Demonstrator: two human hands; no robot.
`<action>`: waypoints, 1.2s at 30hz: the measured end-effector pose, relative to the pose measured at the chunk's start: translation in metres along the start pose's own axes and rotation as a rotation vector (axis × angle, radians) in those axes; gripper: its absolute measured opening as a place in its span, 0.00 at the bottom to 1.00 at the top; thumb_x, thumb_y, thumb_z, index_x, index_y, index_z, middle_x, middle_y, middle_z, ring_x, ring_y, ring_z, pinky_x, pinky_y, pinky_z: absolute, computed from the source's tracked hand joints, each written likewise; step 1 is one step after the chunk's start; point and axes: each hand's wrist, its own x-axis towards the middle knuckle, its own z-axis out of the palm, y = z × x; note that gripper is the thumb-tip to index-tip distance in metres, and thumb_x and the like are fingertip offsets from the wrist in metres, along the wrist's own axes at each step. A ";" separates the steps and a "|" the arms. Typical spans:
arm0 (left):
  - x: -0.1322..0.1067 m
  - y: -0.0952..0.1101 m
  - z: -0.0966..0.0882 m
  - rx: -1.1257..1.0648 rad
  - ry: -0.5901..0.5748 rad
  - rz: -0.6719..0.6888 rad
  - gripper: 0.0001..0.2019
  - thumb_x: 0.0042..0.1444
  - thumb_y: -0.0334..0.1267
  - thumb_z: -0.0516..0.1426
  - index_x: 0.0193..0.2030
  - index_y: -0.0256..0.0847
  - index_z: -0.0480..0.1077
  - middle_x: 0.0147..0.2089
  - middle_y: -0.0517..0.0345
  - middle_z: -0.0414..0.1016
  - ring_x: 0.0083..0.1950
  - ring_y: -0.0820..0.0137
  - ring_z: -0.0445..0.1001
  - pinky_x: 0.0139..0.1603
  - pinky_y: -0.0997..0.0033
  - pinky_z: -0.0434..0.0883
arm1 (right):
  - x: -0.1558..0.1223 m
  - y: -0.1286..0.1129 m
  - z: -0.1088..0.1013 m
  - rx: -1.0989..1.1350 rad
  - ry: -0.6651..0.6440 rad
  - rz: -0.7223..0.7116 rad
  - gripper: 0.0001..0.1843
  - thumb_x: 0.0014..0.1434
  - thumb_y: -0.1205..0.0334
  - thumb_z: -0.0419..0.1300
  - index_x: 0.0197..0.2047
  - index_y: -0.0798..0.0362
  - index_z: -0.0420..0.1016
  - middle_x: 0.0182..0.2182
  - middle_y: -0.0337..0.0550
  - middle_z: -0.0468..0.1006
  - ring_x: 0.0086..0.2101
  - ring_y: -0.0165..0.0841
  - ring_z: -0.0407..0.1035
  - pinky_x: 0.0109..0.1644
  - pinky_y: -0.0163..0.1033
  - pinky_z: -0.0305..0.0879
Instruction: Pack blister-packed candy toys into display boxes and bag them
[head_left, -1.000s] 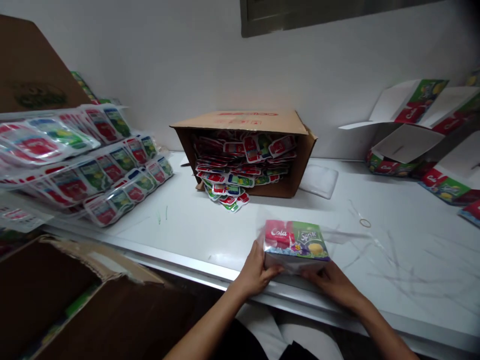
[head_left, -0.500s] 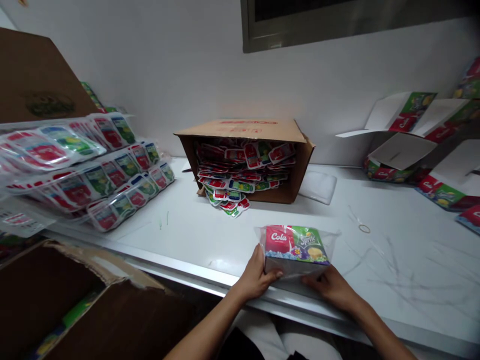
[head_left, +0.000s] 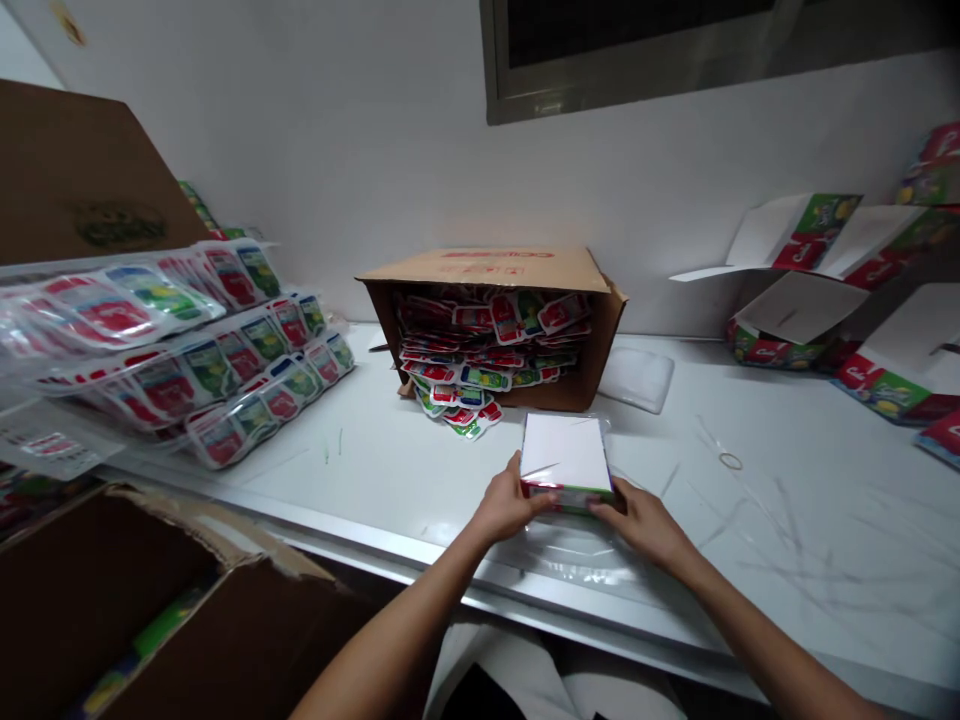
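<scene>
A small carton (head_left: 566,449) in a clear plastic bag lies near the table's front edge, its plain white face up. Red and green print shows along its near side. My left hand (head_left: 510,503) grips the carton's left near corner, thumb along the front. On the right near corner, my right hand (head_left: 643,518) holds it the same way. Loose clear film of the bag (head_left: 577,560) spreads on the table toward me. Behind the carton, an open brown box (head_left: 487,265) lies on its side, with red and green sachets (head_left: 480,375) spilling from its mouth.
Clear packs of sachets (head_left: 247,350) are stacked at the left. Below them, an open brown carton (head_left: 247,600) stands by the table edge. Opened printed boxes (head_left: 795,310) sit at the right. A rubber band (head_left: 730,460) and a clear plastic packet (head_left: 637,378) lie on the table (head_left: 750,560).
The bagged carton has turned from its printed Cola and Sprite face to its white face. Both hands have moved slightly away from me with it, and the bag's loose end now lies toward me.
</scene>
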 end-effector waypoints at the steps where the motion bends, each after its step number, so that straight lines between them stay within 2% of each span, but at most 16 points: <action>1: -0.004 -0.003 0.003 0.126 0.059 -0.003 0.25 0.48 0.41 0.65 0.53 0.40 0.69 0.44 0.52 0.80 0.45 0.60 0.77 0.46 0.67 0.69 | -0.003 0.001 0.004 -0.151 0.050 0.027 0.21 0.61 0.49 0.53 0.49 0.54 0.72 0.38 0.48 0.81 0.38 0.44 0.75 0.42 0.45 0.68; 3: -0.008 -0.007 0.008 0.281 0.145 -0.026 0.18 0.53 0.43 0.61 0.48 0.39 0.71 0.38 0.50 0.80 0.43 0.56 0.77 0.45 0.63 0.69 | -0.010 0.000 0.009 -0.414 0.109 0.050 0.19 0.65 0.52 0.46 0.41 0.53 0.73 0.29 0.46 0.80 0.32 0.44 0.75 0.36 0.44 0.65; 5: -0.010 -0.010 0.010 0.346 0.199 -0.070 0.18 0.54 0.49 0.60 0.45 0.37 0.72 0.35 0.46 0.79 0.44 0.51 0.77 0.47 0.59 0.68 | -0.016 -0.002 0.009 -0.561 0.132 0.059 0.20 0.67 0.53 0.43 0.36 0.51 0.72 0.27 0.44 0.79 0.31 0.43 0.75 0.33 0.42 0.62; 8: -0.008 -0.013 0.008 0.416 0.255 -0.055 0.33 0.46 0.55 0.64 0.54 0.36 0.67 0.45 0.41 0.78 0.51 0.49 0.75 0.50 0.59 0.68 | -0.016 -0.006 0.005 -0.585 0.160 0.101 0.19 0.64 0.45 0.48 0.43 0.50 0.71 0.36 0.44 0.80 0.34 0.41 0.75 0.33 0.39 0.62; 10: -0.006 -0.015 0.007 0.370 0.226 0.009 0.40 0.45 0.51 0.66 0.62 0.36 0.61 0.51 0.42 0.77 0.53 0.53 0.75 0.50 0.63 0.69 | -0.010 -0.007 0.002 -0.607 0.164 0.133 0.23 0.62 0.43 0.52 0.51 0.51 0.68 0.45 0.48 0.79 0.38 0.42 0.75 0.34 0.39 0.63; 12: -0.005 -0.015 0.007 0.292 0.167 0.072 0.34 0.49 0.45 0.63 0.63 0.39 0.61 0.49 0.49 0.79 0.48 0.59 0.77 0.46 0.67 0.71 | -0.002 -0.008 0.000 -0.679 0.094 0.149 0.22 0.63 0.45 0.51 0.50 0.54 0.69 0.44 0.50 0.80 0.39 0.44 0.76 0.35 0.40 0.62; 15: -0.006 -0.014 0.012 0.266 0.154 0.106 0.21 0.55 0.41 0.59 0.56 0.43 0.68 0.41 0.58 0.82 0.41 0.63 0.79 0.43 0.70 0.71 | 0.006 -0.009 0.002 -0.760 -0.031 0.100 0.21 0.68 0.50 0.44 0.42 0.54 0.72 0.38 0.49 0.81 0.38 0.43 0.76 0.35 0.40 0.61; 17: -0.007 -0.012 0.017 0.289 0.191 0.083 0.19 0.56 0.41 0.58 0.54 0.40 0.70 0.40 0.55 0.81 0.41 0.62 0.79 0.43 0.68 0.71 | 0.008 -0.011 0.005 -0.787 -0.021 0.081 0.21 0.69 0.51 0.43 0.40 0.53 0.73 0.38 0.48 0.82 0.39 0.42 0.76 0.35 0.39 0.60; 20: -0.006 -0.010 0.023 0.329 0.230 0.028 0.21 0.57 0.42 0.57 0.55 0.36 0.69 0.39 0.49 0.81 0.42 0.57 0.78 0.45 0.64 0.70 | 0.007 -0.014 0.009 -0.805 0.038 0.151 0.22 0.69 0.51 0.42 0.39 0.52 0.73 0.36 0.47 0.82 0.37 0.43 0.76 0.33 0.39 0.58; 23: -0.006 -0.012 0.020 0.338 0.231 -0.028 0.29 0.53 0.42 0.60 0.61 0.36 0.64 0.45 0.46 0.80 0.47 0.56 0.77 0.49 0.64 0.68 | 0.002 -0.013 0.007 -0.772 0.043 0.210 0.21 0.68 0.50 0.43 0.38 0.51 0.73 0.33 0.46 0.82 0.36 0.43 0.76 0.31 0.38 0.55; 25: -0.011 -0.016 0.012 0.317 0.211 -0.082 0.33 0.49 0.41 0.63 0.63 0.36 0.62 0.45 0.47 0.80 0.47 0.58 0.77 0.48 0.66 0.68 | -0.008 -0.011 0.001 -0.727 -0.011 0.211 0.18 0.67 0.50 0.46 0.37 0.50 0.72 0.33 0.45 0.81 0.35 0.42 0.76 0.30 0.38 0.53; 27: -0.022 -0.023 0.004 0.266 0.172 -0.152 0.29 0.48 0.38 0.64 0.59 0.35 0.67 0.38 0.50 0.81 0.40 0.61 0.79 0.44 0.68 0.69 | -0.023 -0.010 -0.008 -0.698 -0.059 0.200 0.17 0.64 0.48 0.49 0.37 0.49 0.72 0.31 0.45 0.81 0.35 0.43 0.75 0.30 0.38 0.52; 29: -0.035 -0.030 -0.003 0.181 0.128 -0.233 0.19 0.50 0.38 0.63 0.48 0.35 0.73 0.28 0.55 0.79 0.30 0.65 0.78 0.37 0.70 0.70 | -0.042 -0.014 -0.017 -0.680 -0.078 0.184 0.18 0.63 0.45 0.50 0.37 0.49 0.72 0.27 0.45 0.79 0.32 0.44 0.74 0.30 0.39 0.53; 31: -0.049 -0.035 -0.005 0.064 0.093 -0.317 0.10 0.52 0.39 0.62 0.37 0.34 0.75 0.22 0.58 0.75 0.22 0.70 0.74 0.28 0.72 0.69 | -0.058 -0.025 -0.023 -0.564 -0.137 0.136 0.19 0.62 0.43 0.50 0.35 0.48 0.72 0.24 0.43 0.77 0.29 0.42 0.72 0.30 0.39 0.55; 34: -0.065 -0.036 -0.003 -0.137 0.065 -0.410 0.10 0.55 0.40 0.60 0.29 0.35 0.71 0.19 0.58 0.74 0.17 0.74 0.71 0.20 0.76 0.67 | -0.072 -0.049 -0.025 -0.236 -0.309 0.022 0.21 0.63 0.43 0.49 0.29 0.48 0.71 0.23 0.40 0.76 0.28 0.37 0.69 0.31 0.38 0.59; 36: -0.073 -0.035 0.000 -0.260 0.069 -0.444 0.09 0.54 0.40 0.61 0.29 0.35 0.69 0.21 0.57 0.75 0.18 0.74 0.72 0.19 0.77 0.67 | -0.074 -0.063 -0.021 -0.131 -0.304 -0.006 0.20 0.63 0.44 0.50 0.30 0.48 0.72 0.23 0.38 0.75 0.27 0.35 0.68 0.29 0.37 0.59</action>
